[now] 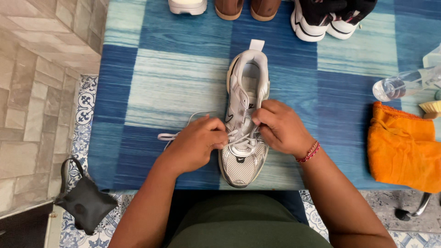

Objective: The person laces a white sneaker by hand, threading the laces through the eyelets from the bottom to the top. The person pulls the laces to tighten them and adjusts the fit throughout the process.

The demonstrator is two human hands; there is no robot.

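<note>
a blue checked table bears a silver-white sneaker at centre, toe toward the person, with an orange cloth well apart at the right edge. the left hand pinches a white lace trailing leftward; the right hand is closed on the lacing at the shoe's tongue, the two hands close together over the shoe.

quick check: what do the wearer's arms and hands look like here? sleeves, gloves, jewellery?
Both forearms are bare, no sleeves in view, no gloves. The left hand wears nothing visible. The right hand has a thin red braided bracelet at the wrist. No watch or rings that I can make out.
</note>
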